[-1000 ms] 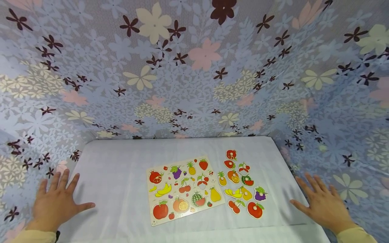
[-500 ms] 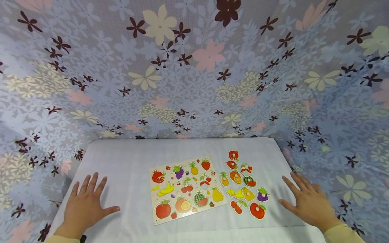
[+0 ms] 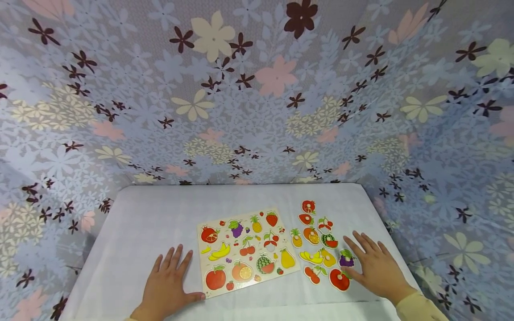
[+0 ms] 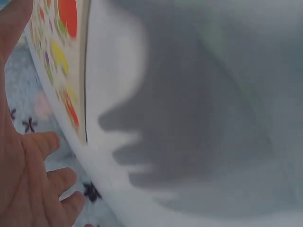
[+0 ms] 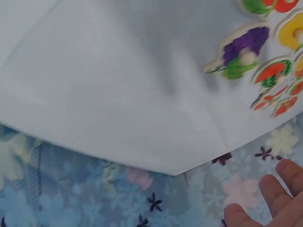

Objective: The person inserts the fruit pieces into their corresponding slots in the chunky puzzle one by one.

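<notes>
Fingers spread, the left hand (image 3: pixel 166 285) is by the board's (image 3: pixel 259 248) near left corner; right hand (image 3: pixel 375 269), likewise, by 1 grape piece (image 3: pixel 346 258).

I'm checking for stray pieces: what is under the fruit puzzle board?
The fruit puzzle board lies on the white tablecloth, which shows along its edges. The area directly beneath is covered, so anything there cannot be seen.

The table (image 3: pixel 156 223) bears a board (image 3: pixel 257 252) and fruit pieces (image 3: pixel 329 241).
</notes>
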Available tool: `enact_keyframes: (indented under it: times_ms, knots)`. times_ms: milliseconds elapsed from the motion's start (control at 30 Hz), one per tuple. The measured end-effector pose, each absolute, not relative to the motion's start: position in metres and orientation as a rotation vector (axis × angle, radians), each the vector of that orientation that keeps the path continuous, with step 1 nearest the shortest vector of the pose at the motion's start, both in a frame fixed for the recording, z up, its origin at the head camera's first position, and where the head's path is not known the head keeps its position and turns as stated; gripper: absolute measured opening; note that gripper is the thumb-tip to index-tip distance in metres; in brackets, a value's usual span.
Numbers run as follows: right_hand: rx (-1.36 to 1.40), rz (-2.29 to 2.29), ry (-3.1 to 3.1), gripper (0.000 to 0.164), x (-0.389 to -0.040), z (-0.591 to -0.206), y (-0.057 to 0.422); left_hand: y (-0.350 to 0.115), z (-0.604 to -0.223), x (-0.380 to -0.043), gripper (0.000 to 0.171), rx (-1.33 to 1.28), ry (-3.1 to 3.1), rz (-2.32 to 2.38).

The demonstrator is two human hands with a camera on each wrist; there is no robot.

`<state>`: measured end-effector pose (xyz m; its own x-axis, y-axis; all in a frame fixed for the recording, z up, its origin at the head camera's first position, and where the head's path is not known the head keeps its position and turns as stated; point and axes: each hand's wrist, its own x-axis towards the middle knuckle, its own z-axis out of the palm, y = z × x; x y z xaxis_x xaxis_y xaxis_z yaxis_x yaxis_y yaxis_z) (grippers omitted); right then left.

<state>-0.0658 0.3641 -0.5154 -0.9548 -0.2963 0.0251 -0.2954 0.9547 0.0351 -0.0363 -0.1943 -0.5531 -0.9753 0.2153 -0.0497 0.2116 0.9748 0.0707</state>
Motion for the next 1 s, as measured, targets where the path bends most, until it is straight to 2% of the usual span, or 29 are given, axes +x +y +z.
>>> enact_keyframes:
  times_ms: [267, 600, 1000]
  knots:
    - [0.479, -0.003, -3.124, 0.081, -0.072, -0.525, 0.335, -0.163, -0.575, -0.036, 0.122, 0.433, 3.06, 0.238]
    - [0.543, 0.057, -3.117, 0.067, -0.08, -0.54, 0.31, -0.154, -0.584, -0.033, 0.119, 0.403, 3.021, 0.263]
    - [0.646, 0.115, -3.104, 0.037, -0.09, -0.553, 0.285, -0.159, -0.585, -0.03, 0.115, 0.398, 3.018, 0.265]
